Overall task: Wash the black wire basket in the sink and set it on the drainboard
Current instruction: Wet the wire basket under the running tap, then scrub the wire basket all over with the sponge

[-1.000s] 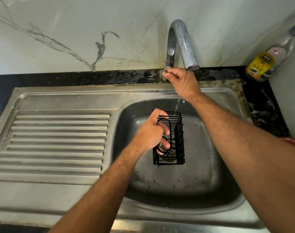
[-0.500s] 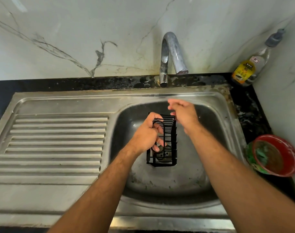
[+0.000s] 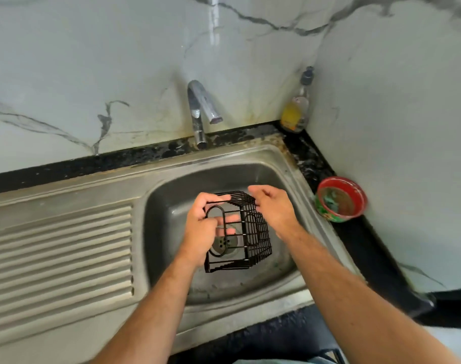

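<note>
Moved off the tap, right hand (image 3: 272, 208) now down beside the black wire basket (image 3: 239, 229), fingers loose and just touching its far right edge.

Held over the sink (image 3: 281, 164), above the drain, by the left hand (image 3: 205, 227), fingers curled around the wire loop. No water from the tap (image 3: 201, 111). Could slip from wet fingers and bang into the sink before reaching the drainboard (image 3: 58, 258) on the left.

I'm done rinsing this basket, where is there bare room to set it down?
The ribbed drainboard, left of the sink bowl, looks bare. The flat steel strip between it and the black counter edge is bare too. The right corner is crowded: a red bowl and soap bottle sit there.
</note>
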Demonstrator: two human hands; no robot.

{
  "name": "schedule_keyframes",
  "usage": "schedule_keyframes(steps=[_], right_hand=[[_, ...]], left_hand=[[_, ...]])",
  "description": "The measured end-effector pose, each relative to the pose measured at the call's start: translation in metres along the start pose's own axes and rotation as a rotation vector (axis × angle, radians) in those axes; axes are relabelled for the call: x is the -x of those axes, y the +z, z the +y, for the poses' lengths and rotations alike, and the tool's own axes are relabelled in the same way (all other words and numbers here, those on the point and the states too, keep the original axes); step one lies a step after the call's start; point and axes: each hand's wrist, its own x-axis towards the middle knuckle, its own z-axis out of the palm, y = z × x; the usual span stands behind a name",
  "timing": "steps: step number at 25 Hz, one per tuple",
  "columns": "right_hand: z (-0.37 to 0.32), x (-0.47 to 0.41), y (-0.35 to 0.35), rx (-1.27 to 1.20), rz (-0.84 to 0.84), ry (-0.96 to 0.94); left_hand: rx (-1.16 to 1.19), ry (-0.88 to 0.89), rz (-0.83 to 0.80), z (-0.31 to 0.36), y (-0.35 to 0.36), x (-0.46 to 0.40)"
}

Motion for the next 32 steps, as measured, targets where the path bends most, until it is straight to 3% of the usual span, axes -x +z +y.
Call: schedule_keyframes(steps=[3,7,10,16,18,21,29,32], right_hand=[[0.006,0.016,-0.02,-0.003,0.101,-0.031],[0.015,0.027,-0.04,0.025,0.075,-0.01],[0.009,0.025,-0.061,0.15,0.072,-0.08],[-0.024,-0.002,-0.151,0.46,0.296,-0.054],[-0.016,-0.017,-0.172,0.603,0.227,0.023],[0.002,-0.028,-0.181,0.834,-0.007,0.035],[0.015,-0.036,-0.187,0.638,0.101,-0.035],[0.01,-0.034,-0.189,0.628,0.147,-0.058]], left_hand=[[-0.008,0.016,0.021,0.0,0.004,0.003],[0.005,-0.007,0.09,-0.008,0.009,-0.004],[0.003,-0.049,0.183,-0.007,0.016,-0.005],[-0.016,-0.084,0.249,-0.009,0.044,-0.011],[-0.035,-0.078,0.263,-0.013,0.051,-0.015],[-0.057,-0.081,0.274,-0.015,0.058,-0.02],[-0.128,-0.042,0.261,-0.021,0.064,-0.024],[-0.041,-0.043,0.264,-0.021,0.066,-0.021]])
